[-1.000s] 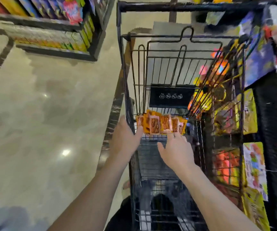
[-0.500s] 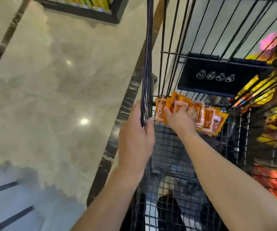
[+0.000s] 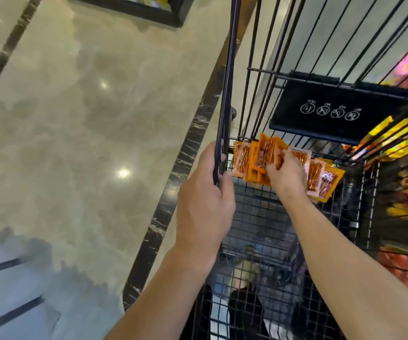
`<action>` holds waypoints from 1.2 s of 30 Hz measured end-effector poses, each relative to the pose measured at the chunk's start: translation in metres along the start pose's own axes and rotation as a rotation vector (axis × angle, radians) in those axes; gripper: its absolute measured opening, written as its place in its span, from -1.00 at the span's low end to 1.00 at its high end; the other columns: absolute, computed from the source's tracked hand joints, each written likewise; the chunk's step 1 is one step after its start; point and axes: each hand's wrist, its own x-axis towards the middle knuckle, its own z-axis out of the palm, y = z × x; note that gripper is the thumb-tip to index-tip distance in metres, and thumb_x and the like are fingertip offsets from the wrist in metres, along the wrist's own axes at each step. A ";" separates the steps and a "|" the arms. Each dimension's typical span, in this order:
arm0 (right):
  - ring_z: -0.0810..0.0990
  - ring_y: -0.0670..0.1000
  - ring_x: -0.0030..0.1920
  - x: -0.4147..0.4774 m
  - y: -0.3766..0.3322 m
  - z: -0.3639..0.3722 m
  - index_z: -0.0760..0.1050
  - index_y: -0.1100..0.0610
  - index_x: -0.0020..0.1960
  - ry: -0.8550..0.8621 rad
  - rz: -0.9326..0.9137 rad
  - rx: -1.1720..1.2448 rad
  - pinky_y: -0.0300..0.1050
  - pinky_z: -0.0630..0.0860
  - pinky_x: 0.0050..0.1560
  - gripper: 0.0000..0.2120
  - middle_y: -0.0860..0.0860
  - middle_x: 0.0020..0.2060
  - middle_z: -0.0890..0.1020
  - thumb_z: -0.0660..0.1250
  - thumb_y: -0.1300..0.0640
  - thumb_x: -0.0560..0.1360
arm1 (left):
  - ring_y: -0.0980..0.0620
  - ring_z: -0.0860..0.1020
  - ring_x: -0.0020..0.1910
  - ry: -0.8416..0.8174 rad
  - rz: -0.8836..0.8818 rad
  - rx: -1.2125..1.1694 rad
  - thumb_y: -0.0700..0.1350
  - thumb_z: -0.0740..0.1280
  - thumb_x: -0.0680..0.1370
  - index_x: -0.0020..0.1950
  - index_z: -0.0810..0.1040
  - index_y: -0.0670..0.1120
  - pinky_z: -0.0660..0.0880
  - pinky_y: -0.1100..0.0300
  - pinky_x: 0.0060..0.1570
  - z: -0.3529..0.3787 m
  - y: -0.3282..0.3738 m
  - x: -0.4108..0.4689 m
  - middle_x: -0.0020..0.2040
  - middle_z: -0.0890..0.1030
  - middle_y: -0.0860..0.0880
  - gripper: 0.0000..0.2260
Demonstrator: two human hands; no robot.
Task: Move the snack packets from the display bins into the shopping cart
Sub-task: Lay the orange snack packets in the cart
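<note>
From where I stood, the person was leaning over the shopping cart (image 3: 229, 82). The left hand (image 3: 203, 200) was wrapped round the top rail on the cart's left side, thumb on the inside and fingers (image 3: 225, 185) closed over the bar. The right hand (image 3: 287, 176) reached down into the basket, and its fingers (image 3: 273, 168) curled into a fan of orange snack packets (image 3: 246, 159).

The packets lay inside the cart at its far end, overlapping one another, just under the black plaque (image 3: 333, 111) hung on the end wires. Some were tipped up against the wire wall. I could not tell how many there were.

The step looked to me like setting this handful down and letting go. To do it well, the right hand should press the bunch flat on the mesh bottom before the fingers loosen, so the slippery sachets don't slide about. The thin edges should be kept off the gaps in the wire, where one might poke through.

The grip on the rail was sensible, since the polished floor (image 3: 75, 119) would let the cart roll. More packets showed as a yellow blur in the display bins (image 3: 394, 146) beyond the right-hand wires, so the job seemed unfinished.
</note>
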 end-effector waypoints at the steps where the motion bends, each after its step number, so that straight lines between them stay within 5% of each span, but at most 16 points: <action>1: 0.58 0.04 0.12 -0.001 0.001 0.000 0.49 0.03 0.37 0.003 -0.024 0.030 0.04 0.59 0.15 -0.70 0.00 0.16 0.59 0.28 0.09 0.65 | 0.51 0.55 -0.05 -0.001 -0.001 -0.002 -0.11 0.36 0.68 0.48 0.36 0.25 0.39 0.64 -0.08 0.000 0.000 0.000 0.01 0.63 0.34 -0.56; 5: 0.64 -0.06 -0.05 -0.010 0.010 -0.001 0.53 -0.14 0.22 0.055 -0.034 0.196 -0.11 0.60 -0.09 -0.75 -0.12 -0.03 0.64 0.22 0.17 0.68 | 0.35 0.62 -0.06 0.005 -0.004 -0.008 -0.10 0.34 0.67 0.48 0.37 0.24 0.45 0.56 -0.13 -0.002 0.001 0.000 0.01 0.62 0.38 -0.57; 10: 0.61 -0.21 -0.23 -0.016 0.019 -0.007 0.54 -0.07 0.14 0.160 0.004 0.238 -0.26 0.49 -0.31 -0.82 -0.15 -0.11 0.64 0.24 0.18 0.66 | 0.35 0.64 -0.08 0.003 0.001 -0.029 -0.11 0.35 0.67 0.47 0.38 0.26 0.47 0.52 -0.18 -0.001 0.002 -0.001 0.10 0.59 0.44 -0.57; 12: 0.62 -0.31 -0.21 -0.021 0.019 -0.014 0.53 -0.15 0.05 0.165 0.028 0.359 -0.23 0.56 -0.26 -0.80 -0.18 -0.11 0.65 0.29 0.17 0.65 | 0.26 0.66 -0.13 0.011 0.007 -0.027 -0.09 0.34 0.66 0.44 0.37 0.29 0.54 0.39 -0.19 -0.002 0.003 -0.001 0.10 0.58 0.44 -0.58; 15: 0.69 -0.19 -0.09 -0.029 0.020 -0.029 0.55 -0.15 0.00 0.139 0.130 0.574 -0.02 0.70 -0.04 -0.80 -0.14 -0.07 0.70 0.33 0.17 0.64 | 0.21 0.67 -0.18 0.011 0.014 0.005 -0.07 0.35 0.66 0.42 0.36 0.32 0.59 0.25 -0.18 -0.002 0.001 -0.001 -0.01 0.64 0.37 -0.58; 17: 0.74 -0.06 -0.05 -0.037 0.021 -0.044 0.59 -0.05 0.07 0.085 0.201 0.749 0.05 0.72 -0.03 -0.85 -0.06 -0.05 0.74 0.34 0.19 0.63 | 0.24 0.67 -0.08 -0.007 -0.012 0.063 -0.03 0.38 0.66 0.49 0.34 0.26 0.57 0.28 -0.06 -0.005 0.005 0.001 -0.02 0.64 0.38 -0.54; 21: 0.75 0.08 0.00 -0.066 0.021 -0.083 0.58 0.12 0.16 -0.073 0.194 1.103 0.03 0.70 -0.16 -0.80 0.04 -0.01 0.76 0.26 0.32 0.63 | -0.04 0.37 0.51 0.105 0.084 0.317 0.03 0.42 0.61 0.65 0.16 -0.02 0.39 -0.01 0.45 -0.007 0.026 -0.010 0.53 0.43 0.01 -0.30; 26: 0.74 0.11 -0.04 -0.100 0.025 -0.120 0.57 0.15 0.28 -0.224 0.113 1.232 0.05 0.68 -0.20 -0.69 0.15 0.07 0.73 0.20 0.38 0.64 | -0.03 0.39 0.44 0.167 0.276 0.260 0.08 0.38 0.60 0.51 0.35 -0.07 0.19 -0.22 0.59 0.028 0.064 -0.033 0.43 0.49 -0.03 -0.46; 28: 0.73 0.13 -0.02 -0.111 0.027 -0.128 0.55 0.19 0.31 -0.285 0.070 1.244 0.04 0.68 -0.19 -0.69 0.20 0.10 0.71 0.20 0.37 0.64 | 0.04 0.39 0.46 0.100 0.250 0.267 0.13 0.36 0.61 0.52 0.36 -0.08 0.00 -0.11 0.66 0.045 0.068 -0.035 0.43 0.48 0.00 -0.46; 31: 0.72 0.20 0.07 -0.119 0.033 -0.133 0.54 0.18 0.35 -0.343 0.033 1.235 0.05 0.69 -0.10 -0.69 0.21 0.16 0.69 0.21 0.34 0.66 | 0.25 0.25 0.42 -0.045 0.208 0.123 0.18 0.37 0.62 0.56 0.22 -0.01 0.16 0.29 0.45 0.073 0.062 -0.037 0.47 0.32 0.11 -0.38; 33: 0.68 0.25 0.19 -0.121 0.035 -0.131 0.54 0.16 0.38 -0.364 0.009 1.250 0.12 0.69 0.02 -0.68 0.22 0.24 0.65 0.24 0.31 0.66 | 0.21 0.42 0.45 -0.184 0.054 -0.016 0.23 0.39 0.57 0.58 0.21 0.03 0.42 0.22 0.41 0.093 0.053 -0.037 0.48 0.44 0.09 -0.32; 36: 0.67 0.15 0.23 -0.122 0.039 -0.118 0.51 0.15 0.41 -0.270 0.038 1.207 0.08 0.66 0.17 -0.65 0.14 0.23 0.68 0.30 0.30 0.65 | 0.24 0.69 0.11 -0.377 -0.304 -0.420 0.15 0.45 0.57 0.48 0.42 0.05 0.66 0.10 0.18 0.118 0.039 -0.035 0.18 0.71 0.14 -0.47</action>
